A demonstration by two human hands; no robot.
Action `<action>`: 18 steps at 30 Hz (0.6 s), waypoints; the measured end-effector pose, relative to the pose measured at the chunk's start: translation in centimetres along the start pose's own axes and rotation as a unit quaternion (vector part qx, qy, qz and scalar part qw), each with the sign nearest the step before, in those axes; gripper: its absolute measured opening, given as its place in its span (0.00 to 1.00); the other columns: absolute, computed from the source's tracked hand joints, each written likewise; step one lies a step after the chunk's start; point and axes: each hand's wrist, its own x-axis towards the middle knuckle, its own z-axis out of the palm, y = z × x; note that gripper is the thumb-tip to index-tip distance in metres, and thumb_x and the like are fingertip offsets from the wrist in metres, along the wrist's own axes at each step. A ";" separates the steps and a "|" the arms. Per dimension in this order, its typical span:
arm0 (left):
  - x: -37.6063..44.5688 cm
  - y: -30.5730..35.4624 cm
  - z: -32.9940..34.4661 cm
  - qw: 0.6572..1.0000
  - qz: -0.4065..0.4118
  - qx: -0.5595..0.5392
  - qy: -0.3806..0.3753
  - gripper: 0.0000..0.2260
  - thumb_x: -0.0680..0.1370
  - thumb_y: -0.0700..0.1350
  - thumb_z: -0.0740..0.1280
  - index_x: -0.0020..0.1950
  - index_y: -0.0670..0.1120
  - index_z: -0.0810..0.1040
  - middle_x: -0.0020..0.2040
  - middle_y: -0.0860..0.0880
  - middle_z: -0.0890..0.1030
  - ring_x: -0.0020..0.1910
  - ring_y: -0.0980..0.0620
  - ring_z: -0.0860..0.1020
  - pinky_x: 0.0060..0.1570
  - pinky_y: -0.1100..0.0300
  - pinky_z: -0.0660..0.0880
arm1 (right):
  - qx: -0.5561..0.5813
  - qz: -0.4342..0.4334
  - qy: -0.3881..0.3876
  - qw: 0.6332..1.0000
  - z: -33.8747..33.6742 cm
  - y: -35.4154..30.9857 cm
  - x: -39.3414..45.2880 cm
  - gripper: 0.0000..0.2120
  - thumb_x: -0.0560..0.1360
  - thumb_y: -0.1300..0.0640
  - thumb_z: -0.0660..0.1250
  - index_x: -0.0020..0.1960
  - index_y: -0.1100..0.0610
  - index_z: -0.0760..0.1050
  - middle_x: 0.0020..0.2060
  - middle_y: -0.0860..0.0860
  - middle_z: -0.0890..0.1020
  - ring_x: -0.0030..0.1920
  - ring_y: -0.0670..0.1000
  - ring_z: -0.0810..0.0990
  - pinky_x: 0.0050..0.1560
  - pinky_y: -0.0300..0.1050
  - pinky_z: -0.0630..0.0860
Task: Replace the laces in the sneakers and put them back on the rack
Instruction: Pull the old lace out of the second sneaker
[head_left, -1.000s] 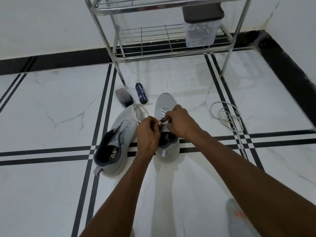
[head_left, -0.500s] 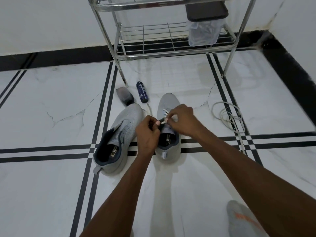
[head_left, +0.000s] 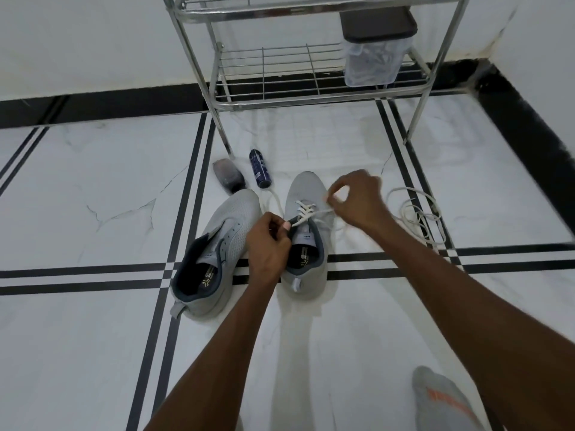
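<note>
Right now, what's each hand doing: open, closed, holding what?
Left hand: pinches the white lace at the sneaker.
Right hand: pinches the lace's other end.

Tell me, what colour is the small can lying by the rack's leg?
Dark blue can, head view.

Head view, forward and downward
</note>
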 end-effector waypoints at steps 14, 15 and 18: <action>-0.5 -0.3 0.1 1.000 0.005 0.019 0.012 0.05 0.81 0.44 0.67 0.47 0.43 0.78 0.40 0.49 0.81 0.39 0.52 0.79 0.40 0.60 0.74 | 0.040 0.153 -0.030 0.987 -2.1 -0.4 -1.1 0.36 0.78 0.40 0.67 0.80 0.52 0.58 0.76 0.61 0.54 0.75 0.64 0.57 0.72 0.60 0.63; -0.6 -0.2 0.2 0.999 0.012 0.028 0.014 0.06 0.81 0.46 0.67 0.48 0.44 0.78 0.40 0.50 0.81 0.39 0.52 0.79 0.41 0.57 0.75 | 0.029 0.147 -0.054 0.987 -2.1 -1.2 -1.7 0.42 0.75 0.37 0.68 0.80 0.53 0.55 0.77 0.61 0.54 0.75 0.64 0.57 0.72 0.61 0.63; -0.5 0.1 0.5 0.997 0.049 0.055 0.002 0.06 0.79 0.47 0.68 0.51 0.45 0.78 0.42 0.50 0.80 0.39 0.53 0.78 0.40 0.62 0.74 | 0.033 0.121 -0.121 0.985 -0.3 -3.4 -3.4 0.34 0.73 0.41 0.72 0.71 0.59 0.68 0.67 0.60 0.73 0.66 0.60 0.74 0.61 0.52 0.75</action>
